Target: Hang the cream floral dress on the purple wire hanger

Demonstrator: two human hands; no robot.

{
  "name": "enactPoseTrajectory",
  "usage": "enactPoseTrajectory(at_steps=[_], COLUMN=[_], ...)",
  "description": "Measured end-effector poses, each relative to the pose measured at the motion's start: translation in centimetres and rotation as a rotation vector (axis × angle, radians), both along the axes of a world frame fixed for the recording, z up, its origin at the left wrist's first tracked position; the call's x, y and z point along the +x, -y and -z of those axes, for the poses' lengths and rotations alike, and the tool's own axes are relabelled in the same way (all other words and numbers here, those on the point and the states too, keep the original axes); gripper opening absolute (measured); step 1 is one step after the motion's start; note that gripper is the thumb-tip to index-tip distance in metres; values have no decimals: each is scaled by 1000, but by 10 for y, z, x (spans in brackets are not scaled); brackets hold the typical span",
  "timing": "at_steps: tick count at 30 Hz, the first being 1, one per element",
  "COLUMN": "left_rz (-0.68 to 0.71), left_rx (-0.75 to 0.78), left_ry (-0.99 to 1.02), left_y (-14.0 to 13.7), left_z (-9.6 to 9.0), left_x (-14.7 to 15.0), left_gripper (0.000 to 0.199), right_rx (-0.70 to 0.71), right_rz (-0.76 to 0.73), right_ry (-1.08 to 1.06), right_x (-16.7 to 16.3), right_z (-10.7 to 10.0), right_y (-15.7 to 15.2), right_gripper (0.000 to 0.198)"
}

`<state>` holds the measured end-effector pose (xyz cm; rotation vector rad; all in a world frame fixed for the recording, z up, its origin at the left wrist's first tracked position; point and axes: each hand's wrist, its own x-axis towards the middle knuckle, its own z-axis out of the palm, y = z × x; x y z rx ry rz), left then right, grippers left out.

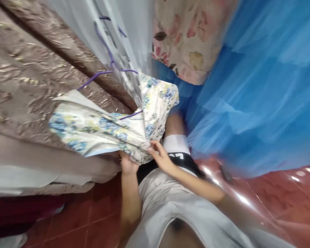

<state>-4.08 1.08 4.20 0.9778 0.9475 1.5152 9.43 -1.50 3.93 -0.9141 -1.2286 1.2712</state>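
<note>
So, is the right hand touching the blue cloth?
No, the right hand is at the flowered shirt, apart from the blue cloth.

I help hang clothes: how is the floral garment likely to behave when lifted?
The garment would probably droop and fold easily, given the creases near the right hand. It is likely light, as the cloth looks thin. The purple hanger might come along, since it reaches the cloth.
</note>
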Motion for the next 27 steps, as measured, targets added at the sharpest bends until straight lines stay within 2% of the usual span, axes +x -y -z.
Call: enactPoseTrajectory(at_steps=[2, 7, 13, 19, 22, 24, 27], left_rz=[-66, -213, -266, -304, -347, -457, -843], left_rx=[-12, 29, 18, -7, 32, 87, 281], left_ry=[1, -29, -17, -30, -78, -119, -240], left_y=[1, -4, -5, -13, -16, -14, -6], left_z=[1, 7, 19, 36, 37, 33, 22], left_x=[-2, 5, -11, -17, -17, -17, -13], left_gripper=[56, 40, 27, 32, 27, 26, 32], right_rx=[5, 112, 208, 228, 267, 282, 304], right_rz=[39, 187, 48, -24, -35, -17, 15], right_ry=[3, 104, 313, 424, 466, 488, 512], right_x=[3, 19, 22, 24, 30, 33, 35], right_z=[-1, -18, -39, -52, -55, -54, -49], right_y=[0, -7, -29, -37, -36, -33, -29], right_gripper=[30, 26, 23, 28, 31, 32, 32])
